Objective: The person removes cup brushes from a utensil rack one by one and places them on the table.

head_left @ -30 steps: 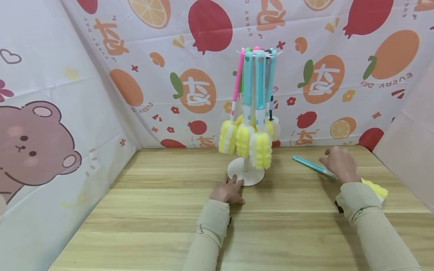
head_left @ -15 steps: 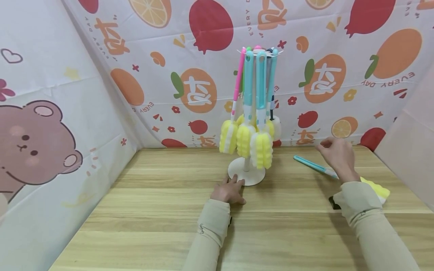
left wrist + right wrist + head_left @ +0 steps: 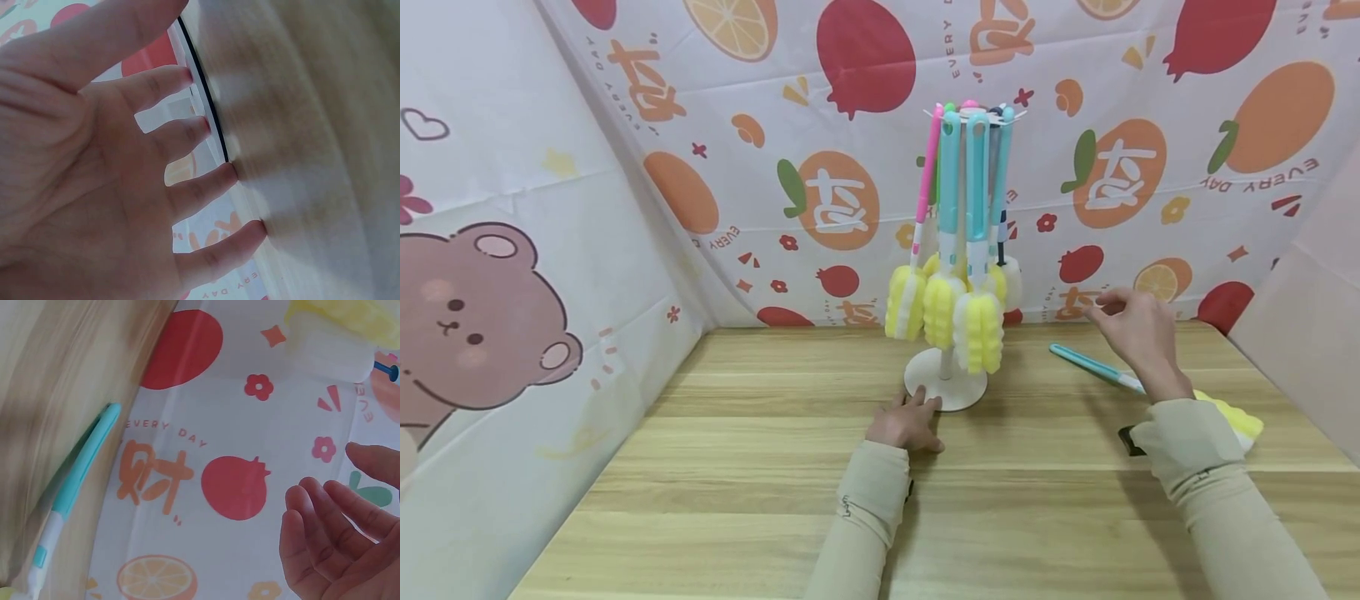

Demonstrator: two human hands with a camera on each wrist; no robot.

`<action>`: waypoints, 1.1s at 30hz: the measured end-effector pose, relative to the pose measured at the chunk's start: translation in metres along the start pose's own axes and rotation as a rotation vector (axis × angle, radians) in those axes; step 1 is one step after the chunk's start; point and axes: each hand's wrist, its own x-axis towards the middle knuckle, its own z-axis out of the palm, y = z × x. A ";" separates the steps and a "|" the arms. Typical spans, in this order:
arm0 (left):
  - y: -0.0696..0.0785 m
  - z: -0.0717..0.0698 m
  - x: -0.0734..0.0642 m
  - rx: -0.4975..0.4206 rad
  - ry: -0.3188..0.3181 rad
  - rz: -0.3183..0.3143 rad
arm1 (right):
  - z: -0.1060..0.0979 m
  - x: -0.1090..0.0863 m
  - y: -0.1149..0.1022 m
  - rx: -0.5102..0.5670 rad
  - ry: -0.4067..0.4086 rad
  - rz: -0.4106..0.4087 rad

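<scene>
Our left hand is released, spread fingertips at the near rim of the brush stand toward the back of the desk; light, even pressure should steady it best. Our right hand is empty, fingers loosely curved, and should clear the loose brush toward the desk's back right corner.

A pale wood-grain table carries an upright white brush stand on its round base and, to the right, a teal-handled sponge brush lying diagonally.
</scene>
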 end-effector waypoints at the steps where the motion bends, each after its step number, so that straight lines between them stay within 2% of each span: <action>1: 0.000 0.000 0.000 0.000 0.003 0.001 | 0.000 0.000 -0.001 0.003 0.000 0.001; 14: 0.002 -0.001 -0.002 0.005 0.002 0.007 | -0.005 0.000 -0.021 0.065 0.012 -0.022; 33: 0.001 -0.002 -0.003 0.003 0.006 0.000 | -0.009 -0.003 -0.043 0.152 -0.003 -0.009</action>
